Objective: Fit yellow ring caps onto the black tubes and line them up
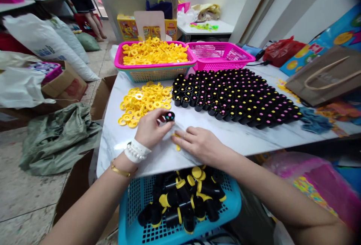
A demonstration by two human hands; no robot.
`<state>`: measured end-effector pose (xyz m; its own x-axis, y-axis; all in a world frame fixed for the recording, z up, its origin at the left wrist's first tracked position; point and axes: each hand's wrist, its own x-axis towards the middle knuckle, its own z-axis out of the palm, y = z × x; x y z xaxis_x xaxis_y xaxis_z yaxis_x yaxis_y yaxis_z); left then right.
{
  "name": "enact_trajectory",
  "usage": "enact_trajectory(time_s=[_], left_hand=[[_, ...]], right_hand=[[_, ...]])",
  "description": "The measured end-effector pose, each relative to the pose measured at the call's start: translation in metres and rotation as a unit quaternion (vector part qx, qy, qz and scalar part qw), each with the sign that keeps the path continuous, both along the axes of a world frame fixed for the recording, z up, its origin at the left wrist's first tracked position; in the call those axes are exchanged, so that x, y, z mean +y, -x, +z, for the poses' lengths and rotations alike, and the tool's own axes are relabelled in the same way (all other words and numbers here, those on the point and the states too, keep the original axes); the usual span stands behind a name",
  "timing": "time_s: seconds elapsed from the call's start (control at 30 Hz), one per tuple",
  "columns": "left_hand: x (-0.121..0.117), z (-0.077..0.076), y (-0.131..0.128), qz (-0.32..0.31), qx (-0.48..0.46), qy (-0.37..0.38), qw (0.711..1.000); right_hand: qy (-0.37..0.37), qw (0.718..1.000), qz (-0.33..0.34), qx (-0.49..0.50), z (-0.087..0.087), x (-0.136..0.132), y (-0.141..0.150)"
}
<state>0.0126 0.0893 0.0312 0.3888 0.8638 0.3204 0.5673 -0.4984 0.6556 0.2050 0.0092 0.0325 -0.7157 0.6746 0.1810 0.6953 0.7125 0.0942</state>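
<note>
My left hand (pixel 153 126) is closed around a small black cylinder (pixel 170 116), its open end up and a pink dot showing inside. Just right of it, my right hand (pixel 199 143) has its fingertips pinched on a yellow plastic ring (pixel 177 147), mostly hidden under the fingers, at the table top. A loose heap of yellow rings (pixel 141 102) lies beyond my left hand. Rows of black cylinders (pixel 234 94) with pink or yellow centres stand upright on the right side of the table.
A pink basket (pixel 120 58) heaped with yellow rings stands at the back, beside another pink basket (pixel 225 64). Below the table's front edge, a blue basket (pixel 128 215) holds black cylinders with yellow ends. A brown paper bag (pixel 329 75) stands at right. A person's legs (pixel 94 25) show far left.
</note>
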Motion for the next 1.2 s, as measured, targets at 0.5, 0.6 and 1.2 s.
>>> enact_trajectory(time_s=[0.5,0.6,1.2], left_hand=[[-0.065,-0.018,-0.020,-0.097,-0.005,0.026,0.995],[-0.065,-0.018,-0.019,-0.087,-0.027,0.036,0.995],[-0.068,-0.022,-0.019,-0.073,-0.011,0.031,0.997]], right_hand=[[0.134,0.984,-0.110,-0.041,0.022,-0.028,-0.027],[0.132,0.985,-0.109,-0.011,0.024,-0.026,-0.027],[0.255,0.954,-0.154,0.041,0.031,-0.038,-0.016]])
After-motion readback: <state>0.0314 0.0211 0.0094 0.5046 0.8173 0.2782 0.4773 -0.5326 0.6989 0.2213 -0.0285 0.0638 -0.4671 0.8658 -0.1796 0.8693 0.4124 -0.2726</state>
